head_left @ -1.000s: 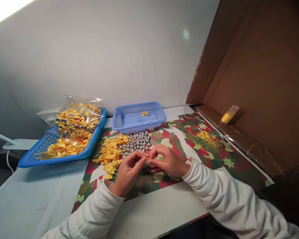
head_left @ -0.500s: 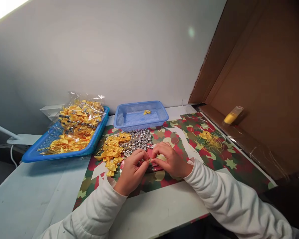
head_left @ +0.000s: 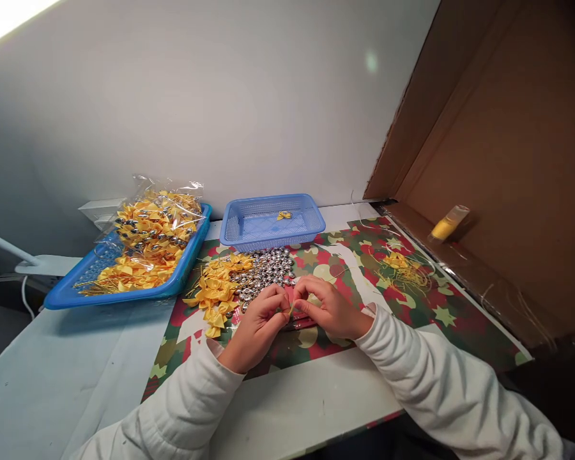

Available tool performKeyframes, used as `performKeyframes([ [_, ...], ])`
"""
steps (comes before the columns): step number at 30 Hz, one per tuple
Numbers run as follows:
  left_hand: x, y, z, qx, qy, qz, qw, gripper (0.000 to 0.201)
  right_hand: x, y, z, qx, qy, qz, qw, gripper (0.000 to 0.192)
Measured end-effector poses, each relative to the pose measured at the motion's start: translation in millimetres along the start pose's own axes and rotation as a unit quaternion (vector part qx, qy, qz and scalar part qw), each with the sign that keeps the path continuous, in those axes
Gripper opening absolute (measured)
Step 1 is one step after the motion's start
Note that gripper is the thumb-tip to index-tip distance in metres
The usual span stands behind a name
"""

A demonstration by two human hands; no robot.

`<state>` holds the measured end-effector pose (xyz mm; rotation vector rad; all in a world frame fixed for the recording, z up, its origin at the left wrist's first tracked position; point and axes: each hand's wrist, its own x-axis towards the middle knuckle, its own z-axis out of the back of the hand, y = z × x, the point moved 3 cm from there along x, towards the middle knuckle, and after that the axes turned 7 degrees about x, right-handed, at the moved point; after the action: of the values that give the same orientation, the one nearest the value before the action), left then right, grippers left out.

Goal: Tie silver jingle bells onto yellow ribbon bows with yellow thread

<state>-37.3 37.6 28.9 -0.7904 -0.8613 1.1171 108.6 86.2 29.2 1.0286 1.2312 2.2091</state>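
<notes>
My left hand (head_left: 263, 326) and my right hand (head_left: 324, 308) come together above the patterned mat, fingertips pinched close to each other. Between them shows a short length of yellow string (head_left: 292, 310); both hands grip it, and most of what they hold is hidden by the fingers. Just beyond lies a pile of shiny silver bells (head_left: 268, 267), loose on the mat. To the left of the bells is a heap of yellow ribbon bows (head_left: 215, 291).
A blue basket (head_left: 124, 295) at the left holds more bows and a clear bag (head_left: 160, 220) filled with bows and bells. One bow (head_left: 284, 216) lies in the lighter blue basket (head_left: 273, 244). Yellow strings (head_left: 407, 271) lie at right, near a small yellow-filled tube (head_left: 449, 222).
My right fingertips have lifted slightly and my left ones dipped, so more of the yellow string shows between them. The rest has stayed in place, apart from a slight shift of the view.
</notes>
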Motion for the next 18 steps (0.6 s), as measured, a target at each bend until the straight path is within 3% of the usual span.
performKeyframes([
  [12, 1.2, 3.8, -1.5, -0.089, 0.018, 0.027, 0.996, 0.017, 0.7, -2.7, -1.5, 0.039, 0.004, -0.019, 0.999, 0.016],
  [18, 2.1, 4.0, -2.2, -0.11, 0.011, 0.037, 0.993, 0.018, -0.3, -0.3, -3.0, 0.011, -0.048, 0.0, 0.999, 0.015],
])
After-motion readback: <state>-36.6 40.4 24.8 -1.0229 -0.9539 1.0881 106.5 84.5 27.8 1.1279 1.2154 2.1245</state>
